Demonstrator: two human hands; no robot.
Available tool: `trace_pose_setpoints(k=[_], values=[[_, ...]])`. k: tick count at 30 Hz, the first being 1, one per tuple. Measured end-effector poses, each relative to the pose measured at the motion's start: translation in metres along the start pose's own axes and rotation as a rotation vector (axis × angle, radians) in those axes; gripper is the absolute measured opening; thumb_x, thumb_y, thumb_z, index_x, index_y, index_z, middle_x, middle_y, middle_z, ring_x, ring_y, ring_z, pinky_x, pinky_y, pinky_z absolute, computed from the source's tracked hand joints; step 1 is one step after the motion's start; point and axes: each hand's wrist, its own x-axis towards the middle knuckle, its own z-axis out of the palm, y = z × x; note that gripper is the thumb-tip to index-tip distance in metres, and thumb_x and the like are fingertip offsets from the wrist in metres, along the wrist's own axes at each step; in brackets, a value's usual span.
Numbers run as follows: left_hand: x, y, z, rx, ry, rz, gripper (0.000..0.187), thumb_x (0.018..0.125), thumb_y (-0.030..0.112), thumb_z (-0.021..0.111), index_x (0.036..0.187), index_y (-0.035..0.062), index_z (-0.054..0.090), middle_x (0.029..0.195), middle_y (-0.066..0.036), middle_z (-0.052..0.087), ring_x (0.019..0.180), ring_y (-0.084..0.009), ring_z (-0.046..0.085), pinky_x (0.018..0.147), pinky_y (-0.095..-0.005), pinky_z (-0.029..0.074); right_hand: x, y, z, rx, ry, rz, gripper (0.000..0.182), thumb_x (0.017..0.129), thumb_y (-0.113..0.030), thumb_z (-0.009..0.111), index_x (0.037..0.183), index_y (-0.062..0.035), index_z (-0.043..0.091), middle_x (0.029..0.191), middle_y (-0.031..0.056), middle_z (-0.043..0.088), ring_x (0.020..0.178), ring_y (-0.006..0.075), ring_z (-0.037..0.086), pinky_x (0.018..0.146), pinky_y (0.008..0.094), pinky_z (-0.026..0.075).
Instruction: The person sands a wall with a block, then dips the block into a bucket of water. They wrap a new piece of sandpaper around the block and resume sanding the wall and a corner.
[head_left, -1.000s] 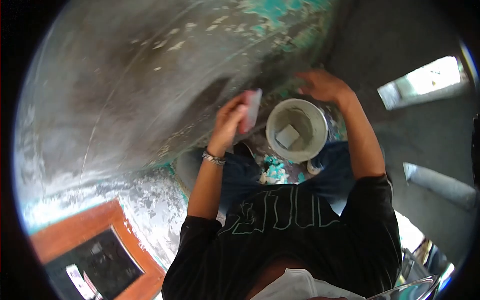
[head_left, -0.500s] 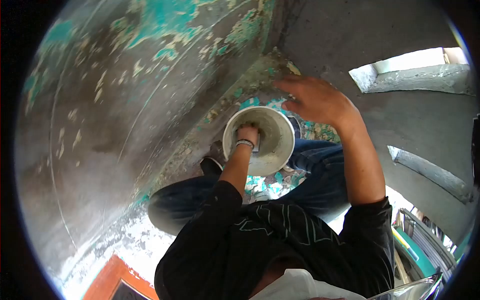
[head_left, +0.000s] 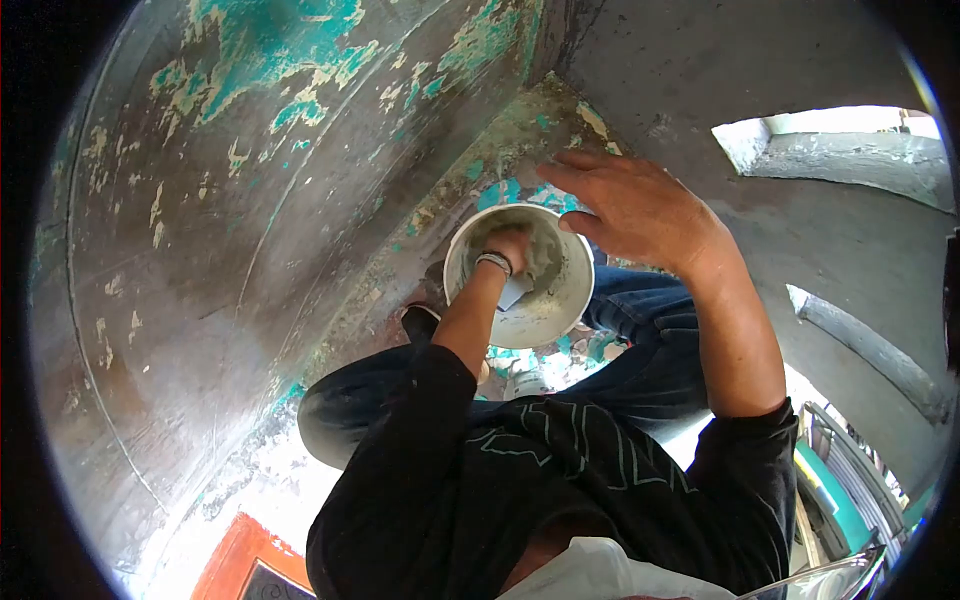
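My left hand [head_left: 508, 245], with a band round its wrist, is down inside a whitish bucket [head_left: 570, 300]. Its fingers are closed and partly hidden. A flat pale tool [head_left: 514, 291] shows below the hand and wrist, seemingly in its grip. Wet grey material [head_left: 546, 255] coats the inside of the bucket. Above the bucket's right rim my right hand [head_left: 635, 210] hovers, back up, fingers stretched to the left and thumb apart, holding nothing.
A scraped wall [head_left: 230, 200] with turquoise paint patches rises at the left. The grey wall [head_left: 660, 80] at the right has slot openings. Paint flakes [head_left: 500, 192] lie round the bucket, between my bent legs. An orange frame [head_left: 235, 555] is at lower left.
My left hand has moved slightly up and right inside the bucket, and more of the flat tool shows. My right hand has shifted a little down and right. The view has tilted slightly.
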Motion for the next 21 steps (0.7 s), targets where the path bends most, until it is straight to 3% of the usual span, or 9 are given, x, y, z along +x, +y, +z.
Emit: trace_pose_setpoints(k=[1,6,9,12,14,15,16,18,21], values=[[-0.002,-0.002,-0.001,-0.128,0.154,-0.057,0.044,0.076,0.03,0.061,0.115,0.0092,0.056,0.115,-0.015,0.06,0.106,-0.0308,0.057,0.091,-0.0407,0.045,0.0,0.0,0.001,-0.004,0.007,-0.007,0.05,0.081,-0.019,0.062,0.128,-0.009,0.047,0.126,0.0118,0.052,0.112,0.0309,0.053,0.093,0.0419,0.043],[-0.011,0.0,-0.009,0.027,0.024,0.122,0.054,0.072,0.036,0.065,0.119,0.0112,0.054,0.119,-0.017,0.057,0.111,-0.0297,0.055,0.096,-0.0415,0.042,0.005,-0.003,-0.001,-0.016,-0.003,0.003,0.047,0.081,-0.018,0.062,0.125,-0.0083,0.049,0.123,0.0119,0.053,0.11,0.0316,0.053,0.092,0.0419,0.044],[-0.003,0.0,-0.003,-0.217,0.096,-0.185,0.058,0.07,0.037,0.068,0.12,0.0123,0.054,0.114,-0.015,0.06,0.11,-0.0285,0.056,0.098,-0.0394,0.04,0.005,-0.003,0.002,-0.015,0.0,-0.013,0.046,0.08,-0.017,0.062,0.123,-0.0077,0.05,0.121,0.0121,0.054,0.109,0.0317,0.054,0.09,0.042,0.045],[-0.008,-0.001,-0.008,0.083,0.184,0.145,0.052,0.068,0.038,0.069,0.11,0.0087,0.06,0.103,-0.014,0.065,0.1,-0.0279,0.061,0.09,-0.0383,0.046,0.008,-0.002,0.001,-0.028,-0.004,-0.002,0.045,0.08,-0.017,0.062,0.122,-0.0072,0.05,0.12,0.0122,0.055,0.108,0.0316,0.054,0.09,0.0419,0.045],[-0.003,-0.001,-0.021,-0.609,0.02,-0.186,0.051,0.068,0.036,0.07,0.107,0.0042,0.061,0.09,-0.015,0.067,0.084,-0.0261,0.065,0.079,-0.0374,0.051,0.011,-0.002,-0.001,-0.032,-0.008,-0.014,0.046,0.08,-0.018,0.062,0.122,-0.007,0.05,0.12,0.0122,0.055,0.108,0.0316,0.054,0.089,0.0418,0.045],[-0.001,-0.006,-0.022,-0.793,0.068,0.233,0.044,0.072,0.035,0.067,0.101,0.0029,0.061,0.082,-0.013,0.066,0.074,-0.0208,0.065,0.069,-0.0354,0.052,0.012,0.0,-0.004,-0.044,-0.008,-0.022,0.045,0.08,-0.018,0.061,0.122,-0.0067,0.05,0.12,0.0123,0.055,0.109,0.0316,0.054,0.09,0.0418,0.045],[-0.002,-0.01,-0.02,-0.784,0.074,0.229,0.044,0.072,0.035,0.067,0.101,0.0029,0.061,0.082,-0.013,0.066,0.074,-0.0208,0.065,0.069,-0.0354,0.052,0.013,0.0,-0.004,-0.048,-0.009,-0.028,0.045,0.08,-0.018,0.06,0.122,-0.0065,0.05,0.119,0.0124,0.055,0.109,0.0317,0.053,0.09,0.0417,0.044],[-0.013,-0.017,-0.021,-1.519,-0.302,0.065,0.037,0.078,0.035,0.063,0.101,0.0056,0.059,0.079,-0.007,0.065,0.07,-0.0155,0.063,0.066,-0.0305,0.052,0.017,0.0,-0.004,-0.049,0.007,-0.038,0.044,0.08,-0.018,0.06,0.121,-0.0063,0.051,0.119,0.0124,0.055,0.11,0.0319,0.053,0.091,0.0417,0.044],[-0.063,-0.008,-0.046,-1.824,-0.251,-0.068,0.031,0.082,0.035,0.06,0.099,0.0089,0.059,0.086,-0.004,0.065,0.074,-0.0149,0.064,0.068,-0.0294,0.053,0.022,-0.004,-0.005,-0.064,0.018,-0.056,0.044,0.081,-0.019,0.059,0.122,-0.0062,0.051,0.119,0.0132,0.055,0.111,0.0322,0.052,0.092,0.0418,0.043]])
